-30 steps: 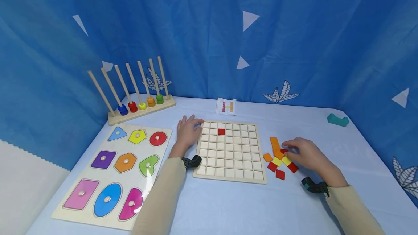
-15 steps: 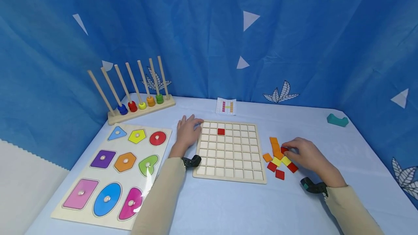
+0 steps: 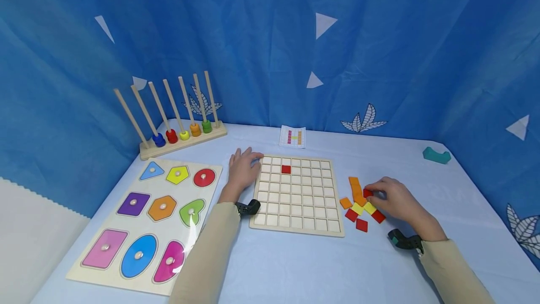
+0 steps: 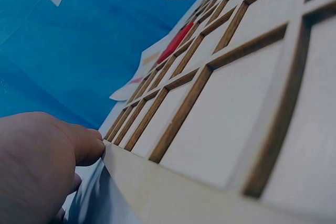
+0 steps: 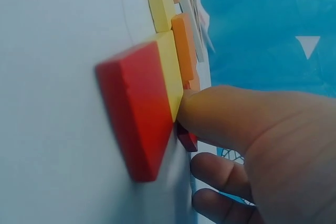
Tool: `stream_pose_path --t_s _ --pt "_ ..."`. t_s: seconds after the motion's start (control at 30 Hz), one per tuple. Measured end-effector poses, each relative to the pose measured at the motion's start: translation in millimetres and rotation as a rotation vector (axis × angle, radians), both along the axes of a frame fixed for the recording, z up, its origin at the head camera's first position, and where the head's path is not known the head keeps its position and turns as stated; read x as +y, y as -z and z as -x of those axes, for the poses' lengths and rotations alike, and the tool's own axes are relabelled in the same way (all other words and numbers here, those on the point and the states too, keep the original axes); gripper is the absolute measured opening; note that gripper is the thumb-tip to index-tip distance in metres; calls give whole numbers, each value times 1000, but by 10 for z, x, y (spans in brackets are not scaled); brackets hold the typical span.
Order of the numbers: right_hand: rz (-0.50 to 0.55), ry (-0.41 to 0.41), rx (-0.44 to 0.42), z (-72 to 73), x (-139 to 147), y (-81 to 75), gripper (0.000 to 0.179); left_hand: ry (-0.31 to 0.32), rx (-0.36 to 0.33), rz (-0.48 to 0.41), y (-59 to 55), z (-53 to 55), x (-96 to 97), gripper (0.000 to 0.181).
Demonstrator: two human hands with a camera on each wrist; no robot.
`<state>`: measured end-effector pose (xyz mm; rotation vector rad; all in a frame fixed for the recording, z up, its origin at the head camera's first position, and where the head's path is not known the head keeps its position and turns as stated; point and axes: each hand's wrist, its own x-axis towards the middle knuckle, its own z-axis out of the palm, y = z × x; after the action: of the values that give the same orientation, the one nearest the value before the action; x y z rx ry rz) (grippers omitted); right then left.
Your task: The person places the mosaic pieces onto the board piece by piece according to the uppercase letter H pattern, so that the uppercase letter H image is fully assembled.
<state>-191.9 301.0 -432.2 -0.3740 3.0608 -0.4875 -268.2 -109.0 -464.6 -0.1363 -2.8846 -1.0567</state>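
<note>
The wooden grid board point(image 3: 296, 231) lies mid-table with one red tile point(image 3: 286, 169) in a cell of its second row. My left hand point(image 3: 243, 171) rests at its far left corner; in the left wrist view a fingertip point(image 4: 93, 145) touches the frame. To the right of the board, my right hand point(image 3: 393, 197) pinches another red tile point(image 3: 368, 193) between thumb and fingers. That tile shows dark and partly hidden below the thumb in the right wrist view. Around it lie loose orange tiles point(image 3: 355, 186), yellow tiles point(image 3: 370, 208) and red tiles point(image 3: 361, 225).
A small pattern card point(image 3: 292, 137) lies behind the board. On the left are a knobbed shape puzzle point(image 3: 168, 236) and a peg stand point(image 3: 183, 142) with coloured rings. A teal curved block point(image 3: 436, 155) sits at the far right, before a blue curtain point(image 3: 261, 50).
The fingers of my right hand have closed on a red tile at the edge of the pile, which shows more of its face now. My left hand has stayed at the board corner.
</note>
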Motion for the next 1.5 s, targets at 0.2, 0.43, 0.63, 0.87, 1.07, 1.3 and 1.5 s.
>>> stream_pose_path --t_s 0.2,0.43,0.63,0.87,1.07,1.3,1.5 --pt "4 1 4 17 9 10 33 -1 -2 -2 -6 -3 -6 37" --pt "15 -3 6 6 20 13 32 5 1 -9 0 -1 -7 37" --pt "26 0 10 -8 25 17 33 3 0 -13 0 -2 5 37" --pt "23 -6 8 -6 20 6 34 0 3 -13 1 1 8 37" --pt "23 -10 0 9 11 -59 37 11 22 -11 0 -3 0 37" --pt "28 -27 15 60 -78 -105 38 8 20 1 2 -1 -7 38" --pt "40 -55 21 126 -254 -172 34 9 18 -3 -3 -14 0 38"
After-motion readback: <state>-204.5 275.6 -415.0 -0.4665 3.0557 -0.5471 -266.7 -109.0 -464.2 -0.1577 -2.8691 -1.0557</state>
